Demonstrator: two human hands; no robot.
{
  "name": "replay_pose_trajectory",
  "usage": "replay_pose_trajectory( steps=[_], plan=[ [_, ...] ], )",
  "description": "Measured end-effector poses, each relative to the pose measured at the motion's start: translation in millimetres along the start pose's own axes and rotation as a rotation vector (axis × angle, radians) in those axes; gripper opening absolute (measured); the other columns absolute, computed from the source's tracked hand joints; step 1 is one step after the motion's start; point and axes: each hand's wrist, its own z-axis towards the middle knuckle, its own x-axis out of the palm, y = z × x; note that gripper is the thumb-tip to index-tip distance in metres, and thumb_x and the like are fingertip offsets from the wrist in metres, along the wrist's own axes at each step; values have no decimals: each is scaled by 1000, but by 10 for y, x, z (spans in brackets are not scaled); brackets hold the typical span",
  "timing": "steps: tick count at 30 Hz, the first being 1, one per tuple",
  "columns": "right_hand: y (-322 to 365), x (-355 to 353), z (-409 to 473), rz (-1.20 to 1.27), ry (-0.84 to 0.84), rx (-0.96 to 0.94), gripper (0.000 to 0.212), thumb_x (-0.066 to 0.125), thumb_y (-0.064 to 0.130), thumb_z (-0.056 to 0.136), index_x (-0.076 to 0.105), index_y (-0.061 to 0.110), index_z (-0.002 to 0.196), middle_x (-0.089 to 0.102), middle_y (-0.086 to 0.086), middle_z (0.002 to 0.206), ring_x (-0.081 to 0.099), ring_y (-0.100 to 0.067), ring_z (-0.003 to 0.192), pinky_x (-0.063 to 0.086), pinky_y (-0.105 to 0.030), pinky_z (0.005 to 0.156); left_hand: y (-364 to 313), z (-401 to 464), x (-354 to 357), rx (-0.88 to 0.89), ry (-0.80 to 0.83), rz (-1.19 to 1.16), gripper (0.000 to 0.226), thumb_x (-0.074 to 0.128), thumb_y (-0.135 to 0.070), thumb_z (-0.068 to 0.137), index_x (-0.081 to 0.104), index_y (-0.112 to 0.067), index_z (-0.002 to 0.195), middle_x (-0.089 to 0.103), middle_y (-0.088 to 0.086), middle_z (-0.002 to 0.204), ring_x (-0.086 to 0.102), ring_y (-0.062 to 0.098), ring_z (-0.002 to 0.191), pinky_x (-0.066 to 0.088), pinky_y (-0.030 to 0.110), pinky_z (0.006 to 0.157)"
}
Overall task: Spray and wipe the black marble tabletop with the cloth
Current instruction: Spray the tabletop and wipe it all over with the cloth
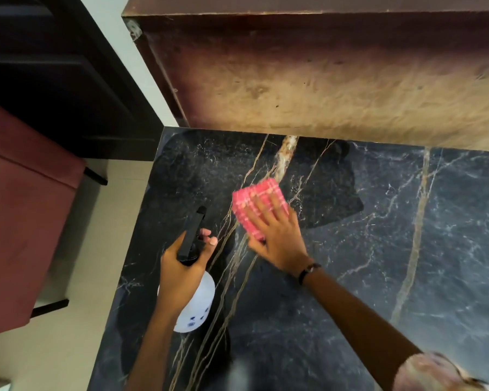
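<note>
Now I wipe: my right hand (277, 235) presses flat on the cloth (259, 207), left hand (181, 266) gripping the bottle (195, 306). Next, probably sweep the tabletop (407, 249) rightward.

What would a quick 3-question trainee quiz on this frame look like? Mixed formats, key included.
1. True or false: the right hand presses the pink cloth flat on the black marble tabletop.
2. Which does the left hand hold? A) sponge B) spray bottle C) brush
3. Fill in: the maroon chair stands off the tabletop's ____ edge.

Key: 1 true; 2 B; 3 left
</note>
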Motion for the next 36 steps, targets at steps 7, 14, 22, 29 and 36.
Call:
replay_pose_trajectory(
  steps=[7, 14, 22, 29, 36],
  plan=[
    [-527, -25, -749, -1, -20, 112, 69, 25, 62, 90, 21, 30, 150, 20, -4, 159, 9, -29, 148, 29, -58, 110, 160, -231, -140, -19, -4, -36, 14, 68, -17, 82, 68, -24, 94, 70, 0, 87, 60, 4, 65, 49, 35, 84],
    [434, 37, 28, 55, -11, 107, 69, 32, 60, 89, 20, 30, 150, 17, -3, 159, 9, -31, 147, 17, -61, 113, 375, -480, -233, 17, 29, -54, 20, 69, -33, 71, 69, -28, 90, 74, -7, 88, 66, -4, 89, 45, 2, 74],
    [43, 150, -1313, -23, -21, -1, 70, 36, 61, 86, 28, 30, 148, 28, -4, 155, 10, -26, 147, 29, -57, 109, 585, -745, -311, 38, 42, -136, 20, 69, -28, 73, 69, -21, 91, 75, -13, 87, 68, -1, 90, 46, 4, 77],
    [387, -6, -471, 28, -5, 236, 75, 22, 63, 85, 19, 27, 151, 13, -6, 160, 8, -33, 147, 16, -58, 111, 760, -950, -381, 39, 30, -166, 20, 69, -27, 71, 69, -23, 90, 75, -11, 85, 69, 3, 90, 48, 7, 79],
    [652, 333, -1925, 1, 55, -217, 68, 42, 58, 84, 25, 37, 147, 35, 1, 152, 16, -26, 146, 27, -56, 111, 832, -1176, -416, 2, -20, -129, 19, 69, -33, 71, 68, -26, 89, 73, -22, 88, 65, -8, 91, 43, -2, 72]
  ],
)
